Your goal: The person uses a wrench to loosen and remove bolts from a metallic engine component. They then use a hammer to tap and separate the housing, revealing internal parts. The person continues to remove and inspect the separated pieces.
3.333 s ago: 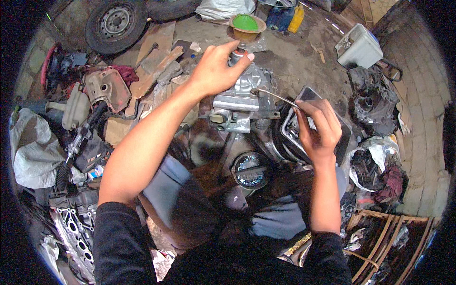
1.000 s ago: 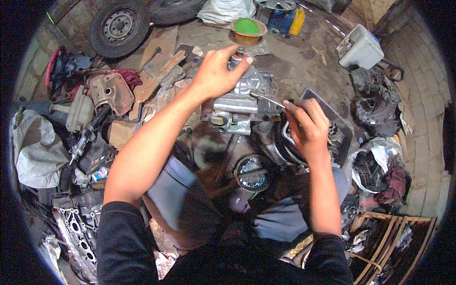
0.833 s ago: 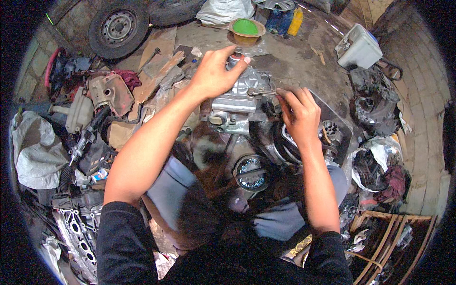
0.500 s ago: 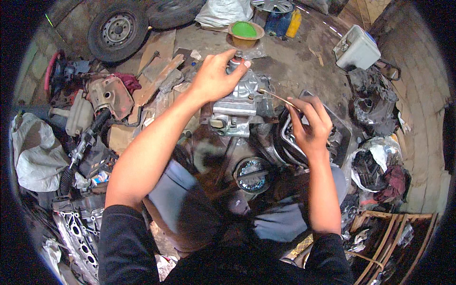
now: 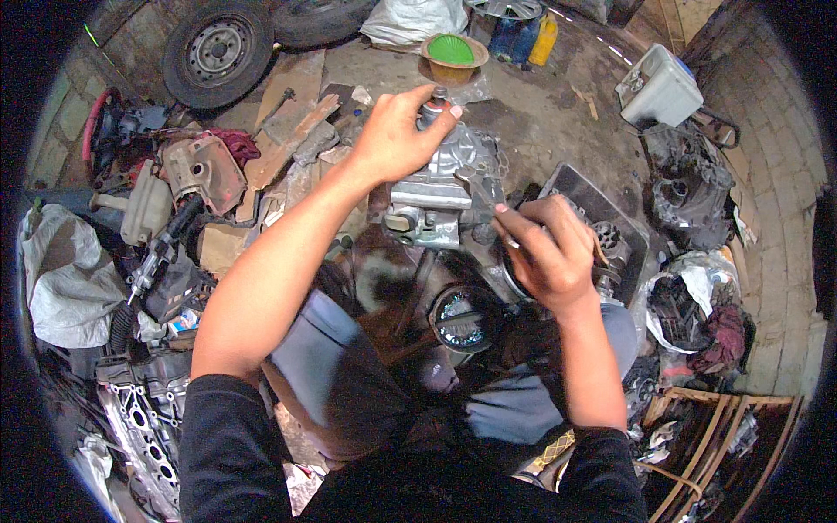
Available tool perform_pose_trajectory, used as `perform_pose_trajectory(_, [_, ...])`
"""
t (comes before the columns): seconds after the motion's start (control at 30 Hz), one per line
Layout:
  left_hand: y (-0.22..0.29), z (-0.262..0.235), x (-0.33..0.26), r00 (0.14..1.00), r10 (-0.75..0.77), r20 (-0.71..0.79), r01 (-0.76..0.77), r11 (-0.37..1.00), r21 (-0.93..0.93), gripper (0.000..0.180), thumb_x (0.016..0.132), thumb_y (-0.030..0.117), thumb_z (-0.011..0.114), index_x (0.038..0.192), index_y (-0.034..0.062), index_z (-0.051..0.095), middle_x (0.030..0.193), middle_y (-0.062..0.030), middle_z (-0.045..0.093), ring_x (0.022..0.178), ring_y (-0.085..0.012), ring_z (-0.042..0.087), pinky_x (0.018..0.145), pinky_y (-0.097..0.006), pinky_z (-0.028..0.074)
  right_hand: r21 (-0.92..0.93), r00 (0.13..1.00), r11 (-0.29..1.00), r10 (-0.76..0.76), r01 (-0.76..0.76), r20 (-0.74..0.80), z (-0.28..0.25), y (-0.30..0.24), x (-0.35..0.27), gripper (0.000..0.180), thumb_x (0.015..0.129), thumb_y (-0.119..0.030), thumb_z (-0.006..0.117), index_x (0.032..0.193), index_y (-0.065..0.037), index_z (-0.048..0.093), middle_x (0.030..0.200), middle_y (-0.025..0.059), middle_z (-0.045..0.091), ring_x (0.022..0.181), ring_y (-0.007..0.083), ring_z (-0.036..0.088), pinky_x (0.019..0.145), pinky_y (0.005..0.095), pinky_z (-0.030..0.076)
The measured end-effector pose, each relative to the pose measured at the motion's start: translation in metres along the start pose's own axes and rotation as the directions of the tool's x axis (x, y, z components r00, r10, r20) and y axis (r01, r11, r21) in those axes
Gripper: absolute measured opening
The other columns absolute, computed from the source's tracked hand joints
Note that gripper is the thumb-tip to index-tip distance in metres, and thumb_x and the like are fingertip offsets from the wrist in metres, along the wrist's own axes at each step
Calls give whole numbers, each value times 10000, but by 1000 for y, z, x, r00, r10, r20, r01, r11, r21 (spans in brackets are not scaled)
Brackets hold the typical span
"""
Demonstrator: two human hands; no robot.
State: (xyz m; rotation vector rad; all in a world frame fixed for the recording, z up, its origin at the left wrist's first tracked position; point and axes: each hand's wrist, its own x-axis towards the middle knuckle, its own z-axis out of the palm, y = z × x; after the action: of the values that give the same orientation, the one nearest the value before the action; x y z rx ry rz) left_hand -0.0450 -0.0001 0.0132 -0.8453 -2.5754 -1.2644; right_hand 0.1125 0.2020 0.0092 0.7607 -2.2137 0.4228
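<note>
Gripping grey engine casting (image 5: 440,187) top, left hand (image 5: 397,139); right hand (image 5: 545,248) pinching thin tool (image 5: 475,187); white bag (image 5: 414,19) behind

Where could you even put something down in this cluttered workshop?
Bare floor lies between the green bowl, the white box and the metal engine part. The left side, around the tyre and the scrap pile, is crowded.
</note>
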Motion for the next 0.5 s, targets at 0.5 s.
perform_pose_trajectory(0.5, [0,0,-2,1000,-18,-2,18,1000,-5,657,920,511,646,1285,-36,625,1216,-256,660,1154,-390,596,1033,-441,436,-154,965,953,261,-262,-25,19,35,-12,331,751,-7,734,1070,-93,716,918,117,664,820,337,660,717,415,534])
